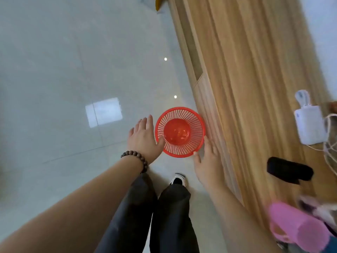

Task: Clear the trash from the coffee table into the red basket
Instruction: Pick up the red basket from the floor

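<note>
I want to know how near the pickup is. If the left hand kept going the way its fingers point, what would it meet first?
Probably nothing: the left hand points past the red basket, thumb at its rim, toward bare floor.

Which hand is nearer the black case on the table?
Right. The right hand is beside the red basket, against the table's side, nearer the black case. The left hand is across the basket.

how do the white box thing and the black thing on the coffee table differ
The white box is pale, upright-looking, with a cord trailing from it; the black object is dark, low and elongated, with no cord visible. The white box sits farther from the person, the black object nearer. Both rest on the wooden coffee table, away from the red basket.
</note>
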Action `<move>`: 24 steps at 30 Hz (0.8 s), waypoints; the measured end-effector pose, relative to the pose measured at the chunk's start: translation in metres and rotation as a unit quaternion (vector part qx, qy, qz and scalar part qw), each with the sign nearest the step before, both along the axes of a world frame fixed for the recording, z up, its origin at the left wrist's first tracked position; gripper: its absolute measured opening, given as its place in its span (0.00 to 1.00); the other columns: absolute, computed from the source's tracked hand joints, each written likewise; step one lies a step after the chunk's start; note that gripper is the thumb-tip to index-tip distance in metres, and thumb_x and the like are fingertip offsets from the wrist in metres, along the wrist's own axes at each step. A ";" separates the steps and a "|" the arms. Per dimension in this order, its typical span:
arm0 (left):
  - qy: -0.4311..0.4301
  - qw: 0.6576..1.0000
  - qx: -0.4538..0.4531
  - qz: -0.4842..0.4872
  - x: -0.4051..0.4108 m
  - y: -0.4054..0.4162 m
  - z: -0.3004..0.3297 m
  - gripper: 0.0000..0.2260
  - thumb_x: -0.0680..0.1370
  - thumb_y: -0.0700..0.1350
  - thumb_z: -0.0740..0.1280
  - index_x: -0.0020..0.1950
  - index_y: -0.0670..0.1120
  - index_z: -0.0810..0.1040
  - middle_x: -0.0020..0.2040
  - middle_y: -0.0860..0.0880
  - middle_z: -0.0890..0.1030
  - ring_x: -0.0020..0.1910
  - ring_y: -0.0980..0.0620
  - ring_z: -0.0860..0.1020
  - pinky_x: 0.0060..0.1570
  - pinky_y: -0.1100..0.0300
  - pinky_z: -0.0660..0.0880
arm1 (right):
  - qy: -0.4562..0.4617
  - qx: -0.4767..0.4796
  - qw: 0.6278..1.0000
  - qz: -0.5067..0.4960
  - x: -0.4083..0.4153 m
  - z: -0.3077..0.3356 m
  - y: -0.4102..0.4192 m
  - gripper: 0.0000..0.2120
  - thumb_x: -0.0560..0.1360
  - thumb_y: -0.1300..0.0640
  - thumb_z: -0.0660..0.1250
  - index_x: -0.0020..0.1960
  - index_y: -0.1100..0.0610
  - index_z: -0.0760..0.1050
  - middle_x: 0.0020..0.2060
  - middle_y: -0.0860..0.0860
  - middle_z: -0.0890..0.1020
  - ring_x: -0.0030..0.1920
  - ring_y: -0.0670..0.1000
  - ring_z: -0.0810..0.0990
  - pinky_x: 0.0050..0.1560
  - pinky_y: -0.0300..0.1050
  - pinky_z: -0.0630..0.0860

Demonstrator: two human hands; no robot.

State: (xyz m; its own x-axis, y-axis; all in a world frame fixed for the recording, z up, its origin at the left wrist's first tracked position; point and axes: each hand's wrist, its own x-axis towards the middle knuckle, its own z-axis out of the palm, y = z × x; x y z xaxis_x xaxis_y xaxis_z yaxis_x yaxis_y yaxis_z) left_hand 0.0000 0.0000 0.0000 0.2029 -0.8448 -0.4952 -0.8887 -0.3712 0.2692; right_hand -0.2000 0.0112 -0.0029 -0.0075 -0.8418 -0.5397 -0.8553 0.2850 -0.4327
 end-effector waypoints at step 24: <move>0.107 0.982 -0.093 0.128 0.032 -0.007 -0.032 0.23 0.74 0.45 0.64 0.69 0.46 0.65 0.57 0.45 0.75 0.48 0.45 0.77 0.43 0.57 0.72 | -0.016 -0.107 0.988 -0.112 0.011 -0.017 -0.028 0.29 0.76 0.65 0.62 0.74 0.60 0.57 0.68 0.57 0.66 0.65 0.57 0.71 0.61 0.44 0.69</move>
State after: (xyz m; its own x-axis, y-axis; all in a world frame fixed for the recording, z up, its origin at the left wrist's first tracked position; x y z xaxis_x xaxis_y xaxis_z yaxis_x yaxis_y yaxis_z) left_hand 0.0317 -0.0073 -0.0321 0.3276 -0.8596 -0.3922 -0.6882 -0.5015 0.5243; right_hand -0.1886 -0.0165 -0.0200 -0.1916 -0.9158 -0.3529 -0.7663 0.3642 -0.5292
